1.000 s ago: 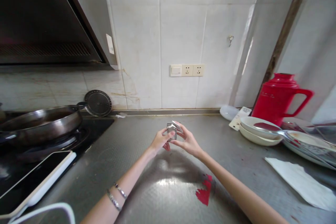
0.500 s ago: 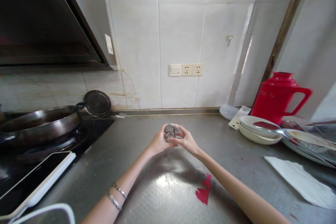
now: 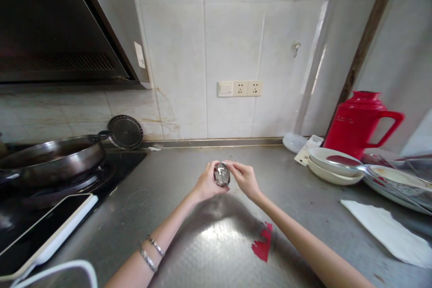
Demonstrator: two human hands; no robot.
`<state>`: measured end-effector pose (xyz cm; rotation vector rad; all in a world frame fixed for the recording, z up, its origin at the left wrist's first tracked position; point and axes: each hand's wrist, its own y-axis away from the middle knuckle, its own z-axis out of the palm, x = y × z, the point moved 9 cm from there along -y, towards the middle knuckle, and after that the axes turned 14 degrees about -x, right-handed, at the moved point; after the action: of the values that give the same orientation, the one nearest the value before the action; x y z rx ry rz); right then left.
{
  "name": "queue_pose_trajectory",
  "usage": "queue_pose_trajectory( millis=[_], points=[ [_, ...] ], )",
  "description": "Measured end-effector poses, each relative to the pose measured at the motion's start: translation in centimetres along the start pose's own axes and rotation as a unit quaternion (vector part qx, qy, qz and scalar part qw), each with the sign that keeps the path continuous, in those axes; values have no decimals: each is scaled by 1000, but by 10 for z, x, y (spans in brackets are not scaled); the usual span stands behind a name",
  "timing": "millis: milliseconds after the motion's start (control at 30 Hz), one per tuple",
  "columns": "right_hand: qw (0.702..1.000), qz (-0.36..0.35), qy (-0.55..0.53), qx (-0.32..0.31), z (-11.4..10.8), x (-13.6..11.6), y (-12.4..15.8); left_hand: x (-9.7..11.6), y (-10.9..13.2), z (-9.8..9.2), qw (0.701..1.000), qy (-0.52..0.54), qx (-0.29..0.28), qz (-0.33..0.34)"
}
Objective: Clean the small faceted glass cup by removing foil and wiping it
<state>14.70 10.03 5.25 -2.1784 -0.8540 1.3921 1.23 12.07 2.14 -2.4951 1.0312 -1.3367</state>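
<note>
My left hand (image 3: 206, 183) is wrapped around a small, shiny round glass (image 3: 222, 174), whose end faces me. Which sort of glass it is, I cannot tell for sure. The fingers of my right hand (image 3: 245, 179) are pinched together at the glass's upper right edge. A thin whitish bit shows at those fingertips, too small to name. Both hands are raised over the middle of the metal counter (image 3: 182, 166). Nearer to me, a torn red piece (image 3: 263, 244) lies flat on the counter.
On the left a steel pan (image 3: 64, 157) sits on the black stove, with a phone (image 3: 47, 229) in front. To the right stand a red thermos jug (image 3: 353, 121), stacked bowls (image 3: 332, 175) and plates. A white tissue (image 3: 386, 229) lies before them.
The glass has turned so that its round end faces me. My right hand has shifted slightly right, its thumb leaving the glass's side, and its fingertips now pinch at the upper edge.
</note>
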Motion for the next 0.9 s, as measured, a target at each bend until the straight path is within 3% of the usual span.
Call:
queue_pose_trajectory(
  millis=[167, 233, 333, 500, 567, 767, 900],
  points=[
    [968, -206, 132, -64, 18, -51, 16, 2, 1, 1, 999, -30, 7, 17],
    [957, -236, 146, -87, 23, -58, 20, 2, 1, 2, 999, -31, 6, 16],
    [974, -189, 117, -54, 14, -48, 14, 2, 1, 3, 999, -39, 7, 7],
    [999, -24, 44, 22, 1, -15, 6, 4, 2, 4, 999, -51, -2, -15],
    [998, -32, 51, 26, 3, -18, 8, 3, 2, 4, 999, -51, -2, -18],
    [974, -192, 117, -34, 15, -52, 17, 5, 1, 3, 999, -36, 16, 17],
    [985, -147, 87, 1, 4, -44, 12, 9, 3, 1, 998, -44, 35, 20]
  ],
)
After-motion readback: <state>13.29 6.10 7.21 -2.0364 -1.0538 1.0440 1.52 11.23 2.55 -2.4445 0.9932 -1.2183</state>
